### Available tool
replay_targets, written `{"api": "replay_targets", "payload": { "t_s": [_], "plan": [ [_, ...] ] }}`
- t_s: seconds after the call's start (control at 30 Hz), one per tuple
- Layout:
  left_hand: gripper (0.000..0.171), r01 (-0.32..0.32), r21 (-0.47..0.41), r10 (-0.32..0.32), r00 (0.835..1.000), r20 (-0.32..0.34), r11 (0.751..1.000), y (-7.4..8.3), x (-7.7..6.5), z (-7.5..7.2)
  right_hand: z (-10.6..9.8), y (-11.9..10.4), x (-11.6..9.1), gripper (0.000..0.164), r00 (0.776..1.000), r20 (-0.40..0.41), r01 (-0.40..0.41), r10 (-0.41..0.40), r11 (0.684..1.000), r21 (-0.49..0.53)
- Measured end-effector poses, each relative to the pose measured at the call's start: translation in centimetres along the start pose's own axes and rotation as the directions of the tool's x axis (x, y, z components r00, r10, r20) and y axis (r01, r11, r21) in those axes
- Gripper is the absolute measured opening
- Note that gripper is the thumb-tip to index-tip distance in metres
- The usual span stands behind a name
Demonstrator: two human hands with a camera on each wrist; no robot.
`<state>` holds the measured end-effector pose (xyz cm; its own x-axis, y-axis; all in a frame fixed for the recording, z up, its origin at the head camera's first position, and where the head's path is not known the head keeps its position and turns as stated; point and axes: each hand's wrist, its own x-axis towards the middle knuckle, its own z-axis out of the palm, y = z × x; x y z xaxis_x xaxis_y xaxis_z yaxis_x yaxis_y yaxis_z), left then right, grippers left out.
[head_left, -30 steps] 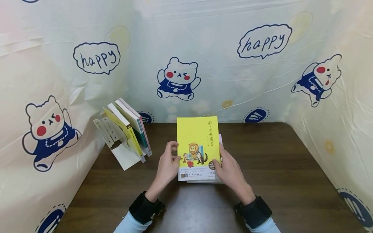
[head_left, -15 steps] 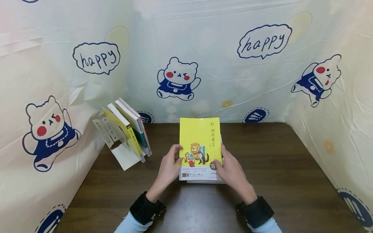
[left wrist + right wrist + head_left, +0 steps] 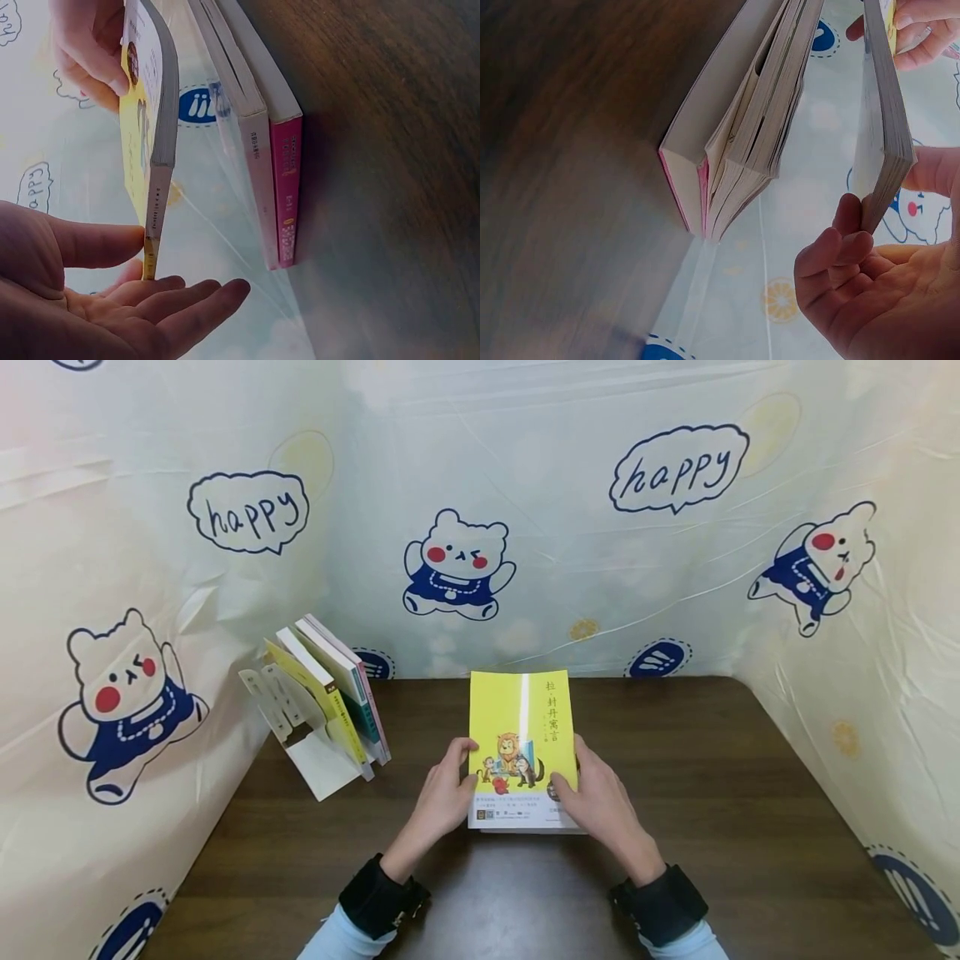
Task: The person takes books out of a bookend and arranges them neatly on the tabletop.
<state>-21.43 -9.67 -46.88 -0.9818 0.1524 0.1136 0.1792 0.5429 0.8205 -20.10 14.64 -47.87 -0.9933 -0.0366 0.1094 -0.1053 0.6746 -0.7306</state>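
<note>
The yellow book is held in the air by both hands, cover upward, over a low stack whose pale book and magenta-spined book are shown in the left wrist view. A clear gap is seen between the yellow book and that stack; only a sliver of the stack is visible past the yellow book's near edge from above.

At the yellow book's left edge, the spine is pinched by the left hand between thumb and forefinger, the other fingers extended. At its right edge, the page side is gripped by the right hand, thumb on the cover and fingers curled beneath. Well to the yellow book's left, standing books are carried by a white bookend on the tabletop.

For steady handling, even pressure should be given at both edges, since the cover seems slightly bowed and could be creased by squeezing. The loose page side is best kept closed, and both edges should be moved together so that tilting is avoided.
</note>
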Motion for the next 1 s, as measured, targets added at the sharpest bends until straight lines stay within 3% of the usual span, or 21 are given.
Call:
{"api": "replay_targets", "payload": {
  "t_s": [0.37, 0.57, 1.0],
  "plan": [
    [0.039, 0.01, 0.023, -0.011, 0.998, 0.058, 1.0, -0.4, 0.4, 0.6, -0.2, 0.3, 0.2, 0.072, 1.0, 0.006, -0.004, 0.005, 0.999, -0.048],
    [0.043, 0.043, 0.022, -0.045, 0.993, 0.111, 0.999, -0.6, 0.8, 1.0, -0.1, 0.4, 0.3, 0.072, 0.999, 0.01, -0.03, 0.03, 0.997, -0.067],
    [0.049, 0.096, 0.041, -0.101, 0.983, 0.155, 0.995, -1.5, 2.0, 2.1, 0.1, 1.0, 0.9, 0.074, 0.999, 0.019, -0.046, 0.048, 0.993, -0.111]
  ]
}}
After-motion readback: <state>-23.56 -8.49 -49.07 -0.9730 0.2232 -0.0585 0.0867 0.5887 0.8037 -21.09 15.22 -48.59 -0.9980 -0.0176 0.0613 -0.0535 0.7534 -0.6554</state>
